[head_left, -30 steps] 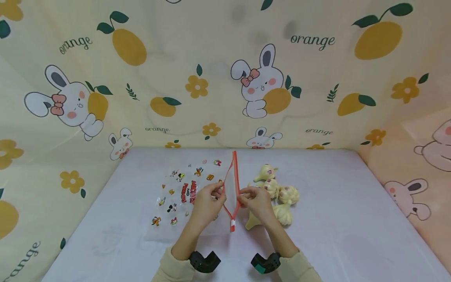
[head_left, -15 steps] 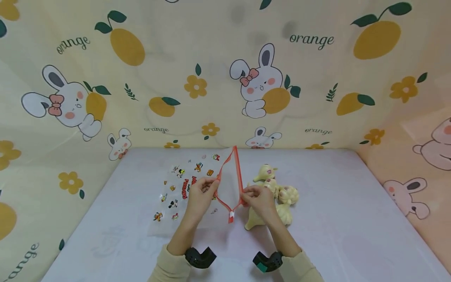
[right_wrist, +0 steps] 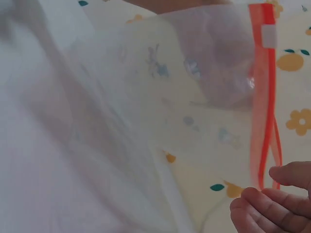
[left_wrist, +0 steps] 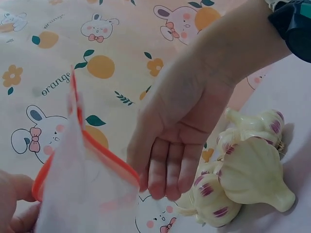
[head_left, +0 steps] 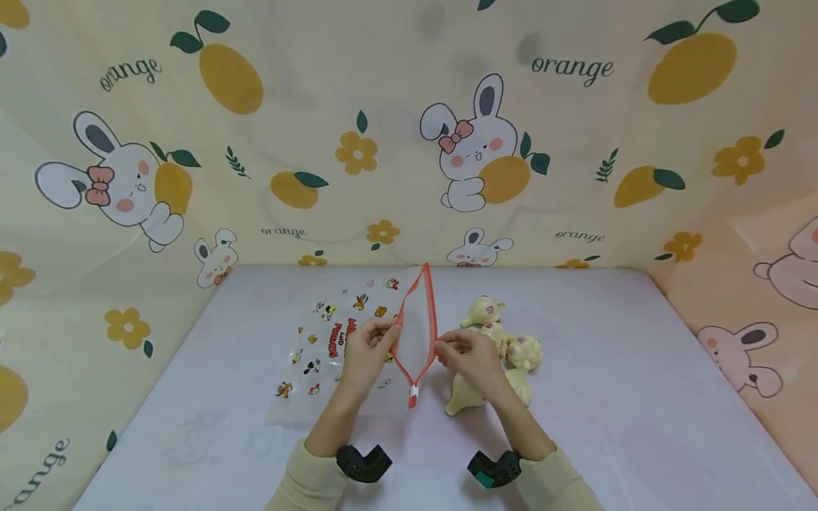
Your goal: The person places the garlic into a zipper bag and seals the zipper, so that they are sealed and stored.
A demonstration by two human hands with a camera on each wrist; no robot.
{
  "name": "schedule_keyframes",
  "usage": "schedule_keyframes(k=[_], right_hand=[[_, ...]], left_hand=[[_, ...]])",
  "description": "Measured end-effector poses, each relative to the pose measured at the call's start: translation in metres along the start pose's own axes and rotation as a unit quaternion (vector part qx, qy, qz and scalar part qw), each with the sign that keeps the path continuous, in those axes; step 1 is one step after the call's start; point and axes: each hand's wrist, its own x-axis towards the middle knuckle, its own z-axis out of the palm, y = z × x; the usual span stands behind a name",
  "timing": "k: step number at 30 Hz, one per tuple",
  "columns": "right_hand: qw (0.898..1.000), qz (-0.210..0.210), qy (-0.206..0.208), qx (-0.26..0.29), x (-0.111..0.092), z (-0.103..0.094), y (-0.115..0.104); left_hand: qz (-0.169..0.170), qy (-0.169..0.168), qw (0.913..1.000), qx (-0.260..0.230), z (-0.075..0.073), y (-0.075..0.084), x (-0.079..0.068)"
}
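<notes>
A clear zip bag [head_left: 319,333] printed with small cartoon figures lies to the left, its orange-red zip edge [head_left: 431,298] spread into a long gap. On the near side of that opening is a white slider [head_left: 413,391]. My left hand [head_left: 366,355] pinches the left edge between thumb and fingers. Opposite it, my right hand [head_left: 471,360] pinches the right edge. The left wrist view shows the bag's mouth parted between both hands. Just right of my right hand, and partly hidden by it, several garlic bulbs [head_left: 525,350] with purple marks sit in a cluster.
A white-covered table [head_left: 613,419] bears everything. Behind it rises a cream curtain [head_left: 396,85] printed with rabbits and oranges, which also runs along both sides. Each wrist wears a black camera mount [head_left: 364,463].
The bag's mouth has widened over the second, mainly as my left hand moved left with its edge. In the last half second the gap narrowed slightly. The garlic stays put.
</notes>
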Motion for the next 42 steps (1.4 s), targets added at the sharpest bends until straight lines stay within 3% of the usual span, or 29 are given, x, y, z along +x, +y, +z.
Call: schedule_keyframes(k=[12, 26, 35, 42], right_hand=[[0.996, -0.045, 0.025, -0.068, -0.008, -0.024, 0.005], [0.989, -0.081, -0.02, -0.119, -0.026, -0.038, 0.022], [0.984, -0.097, 0.005, -0.152, -0.037, -0.043, 0.029], [0.969, -0.132, 0.022, -0.209, -0.04, -0.043, 0.038]], left_hand=[[-0.004, -0.006, 1.0, 0.0, -0.002, 0.002, 0.001], [-0.006, -0.013, 0.9998, -0.015, -0.002, 0.003, 0.001], [-0.008, -0.02, 0.9997, -0.012, -0.002, 0.004, 0.0], [-0.011, -0.02, 0.9997, -0.009, -0.002, 0.003, -0.001]])
